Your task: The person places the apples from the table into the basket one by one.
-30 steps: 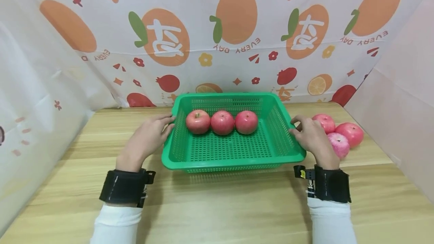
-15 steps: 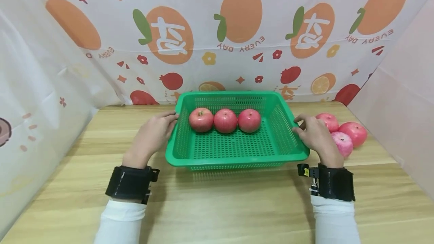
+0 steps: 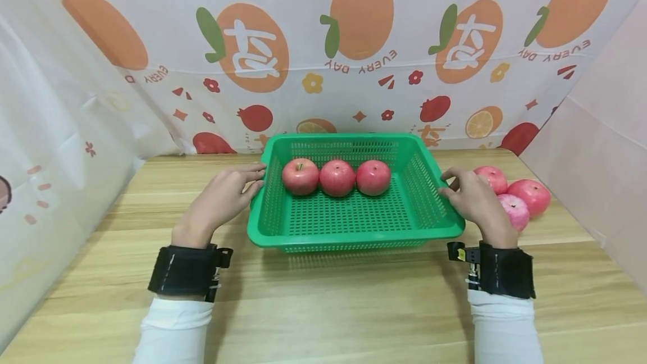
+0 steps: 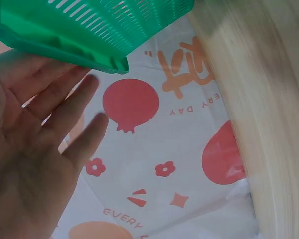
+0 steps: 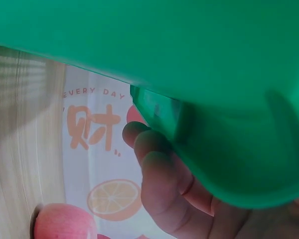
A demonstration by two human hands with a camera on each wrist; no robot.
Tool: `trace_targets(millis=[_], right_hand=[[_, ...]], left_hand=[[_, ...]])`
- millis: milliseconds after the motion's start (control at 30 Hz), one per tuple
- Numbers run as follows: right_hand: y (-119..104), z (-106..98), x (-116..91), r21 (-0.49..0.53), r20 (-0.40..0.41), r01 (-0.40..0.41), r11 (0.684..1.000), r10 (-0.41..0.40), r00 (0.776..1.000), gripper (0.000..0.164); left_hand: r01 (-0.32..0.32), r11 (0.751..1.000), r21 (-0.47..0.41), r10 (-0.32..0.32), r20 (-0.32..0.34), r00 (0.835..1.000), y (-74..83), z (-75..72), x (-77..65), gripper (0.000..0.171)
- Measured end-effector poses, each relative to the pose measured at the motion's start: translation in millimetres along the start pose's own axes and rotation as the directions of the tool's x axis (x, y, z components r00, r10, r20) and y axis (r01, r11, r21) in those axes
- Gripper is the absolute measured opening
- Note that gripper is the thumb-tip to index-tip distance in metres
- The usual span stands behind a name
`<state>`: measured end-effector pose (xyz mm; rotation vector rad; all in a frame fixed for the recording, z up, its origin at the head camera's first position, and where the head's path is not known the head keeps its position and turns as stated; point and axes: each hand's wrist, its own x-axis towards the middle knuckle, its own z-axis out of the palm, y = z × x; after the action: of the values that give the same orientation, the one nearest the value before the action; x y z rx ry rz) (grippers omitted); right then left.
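A green plastic basket [image 3: 354,235] with slotted walls stands on the wooden table. Inside, three red apples [image 3: 337,178] sit in a row toward the back. My left hand [image 3: 222,195] is at the basket's left rim, its fingers fairly straight and the fingertips right at the edge; the left wrist view shows the palm and spread fingers [image 4: 72,107] below the rim. On the opposite side, my right hand [image 3: 472,198] holds the right rim. Its fingers [image 5: 157,169] curl at the outer underside of that rim in the right wrist view, where the thumb is hidden.
Three more red apples [image 3: 531,195] lie close together on the table, just right of my right hand. Behind the table [image 3: 343,319] hangs a white cloth [image 3: 298,27] printed with fruit. Pale cloth sides flank the table left and right.
The head view has shifted slightly, while both hands stay at the basket's two rims. The apples inside keep their row.
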<state>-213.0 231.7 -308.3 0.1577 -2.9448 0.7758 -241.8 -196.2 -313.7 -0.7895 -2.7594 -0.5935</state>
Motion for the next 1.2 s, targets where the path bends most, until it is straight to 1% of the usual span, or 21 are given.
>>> trace_targets(millis=[167, 333, 433, 467, 500, 567, 600, 667, 700, 733, 800, 900, 967, 1067, 1133, 1200], right_hand=[[0, 0, -1, -0.008, 0.002, -0.001, 1.000, 0.001, 1.000, 0.031], [0, -2, 0, -0.005, 0.010, -0.005, 1.000, 0.005, 1.000, 0.032], [1, -2, 0, -0.002, 0.010, 0.008, 1.000, -0.008, 1.000, 0.033], [2, -2, -1, -0.006, -0.010, 0.020, 1.000, -0.020, 1.000, 0.033], [3, -1, -1, -0.012, -0.051, 0.030, 0.999, -0.031, 0.998, 0.032], [5, -1, -3, -0.011, -0.165, 0.045, 0.999, -0.046, 0.985, 0.032], [6, -1, -5, -0.010, -0.232, 0.047, 0.999, -0.049, 0.971, 0.032], [9, -2, -7, -0.002, -0.357, 0.043, 0.999, -0.041, 0.933, 0.032], [10, -3, -9, 0.006, -0.400, 0.036, 0.999, -0.031, 0.916, 0.032], [11, -4, -9, 0.017, -0.422, 0.027, 0.999, -0.017, 0.906, 0.032], [13, -6, -10, 0.025, -0.432, 0.001, 1.000, 0.010, 0.902, 0.033], [17, -10, -11, 0.022, -0.419, -0.031, 0.999, 0.038, 0.907, 0.034], [21, -13, -12, 0.019, -0.419, -0.045, 0.999, 0.049, 0.907, 0.033], [31, -17, -15, -0.001, -0.440, -0.054, 0.999, 0.048, 0.897, 0.031], [38, -19, -18, -0.015, -0.461, -0.069, 0.998, 0.054, 0.886, 0.029], [45, -21, -20, -0.026, -0.470, -0.090, 0.996, 0.067, 0.880, 0.029]], left_hand=[[0.017, 0.999, -0.028, -0.016, 0.015, 1.000, 2.4, -0.9, -0.8, 0.037], [0.022, 0.999, -0.028, -0.021, 0.022, 1.000, 2.7, -0.9, -0.1, 0.037], [0.020, 1.000, -0.023, -0.020, 0.019, 1.000, 2.9, -0.8, -0.4, 0.037], [0.023, 0.999, -0.022, -0.023, 0.019, 1.000, 3.0, -0.7, -0.8, 0.037], [0.024, 1.000, -0.018, -0.024, 0.020, 1.000, 3.0, -0.3, -1.0, 0.037], [0.029, 1.000, -0.010, -0.029, 0.021, 0.999, 3.0, 0.6, -1.6, 0.037], [0.032, 0.999, -0.009, -0.032, 0.025, 0.999, 3.1, 1.0, -2.0, 0.037], [0.037, 0.999, -0.007, -0.037, 0.032, 0.999, 3.3, 2.1, -2.5, 0.037], [0.036, 0.999, -0.004, -0.036, 0.032, 0.999, 3.2, 2.7, -2.5, 0.037], [0.036, 0.999, -0.005, -0.036, 0.031, 0.999, 3.3, 3.1, -2.7, 0.038], [0.036, 0.999, -0.007, -0.036, 0.027, 0.999, 3.3, 3.6, -2.4, 0.037], [0.037, 0.999, -0.007, -0.037, 0.022, 0.999, 3.2, 4.0, -1.8, 0.037], [0.039, 0.999, -0.009, -0.039, 0.023, 0.999, 3.2, 4.2, -1.4, 0.037], [0.035, 0.999, -0.008, -0.035, 0.021, 0.999, 3.7, 3.7, -1.4, 0.037], [0.033, 0.999, -0.006, -0.033, 0.017, 0.999, 4.0, 3.0, -1.9, 0.037], [0.036, 0.999, -0.009, -0.036, 0.016, 0.999, 4.2, 1.9, -3.1, 0.038]])
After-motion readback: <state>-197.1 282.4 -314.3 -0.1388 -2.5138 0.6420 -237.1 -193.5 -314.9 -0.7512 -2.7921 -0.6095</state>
